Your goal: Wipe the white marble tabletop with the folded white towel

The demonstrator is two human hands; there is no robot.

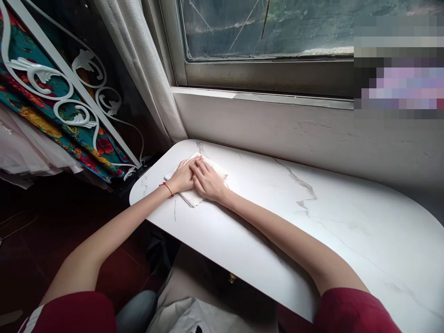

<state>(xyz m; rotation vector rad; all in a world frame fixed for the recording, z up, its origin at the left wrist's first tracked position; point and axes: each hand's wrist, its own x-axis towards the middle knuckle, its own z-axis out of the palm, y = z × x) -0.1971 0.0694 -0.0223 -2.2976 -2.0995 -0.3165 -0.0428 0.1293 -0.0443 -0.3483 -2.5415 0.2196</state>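
Observation:
A white cloth [192, 198] lies spread on the white marble-patterned table [256, 231], near its rounded left end. My left hand [184, 178] rests flat on the cloth with fingers stretched out; a red string bracelet circles its wrist. My right hand [210, 181] also presses down flat, its fingers overlapping those of my left hand. Neither hand visibly grips the cloth. Parts of the cloth are hidden under both palms.
Behind the table stands a wall with a window [270, 32] and its sill [263, 98]. A pale curtain [149, 69] hangs at the back left. White scrolled metalwork [52, 76] with floral fabric stands left. A small gold-coloured knob [232, 278] shows below the front edge.

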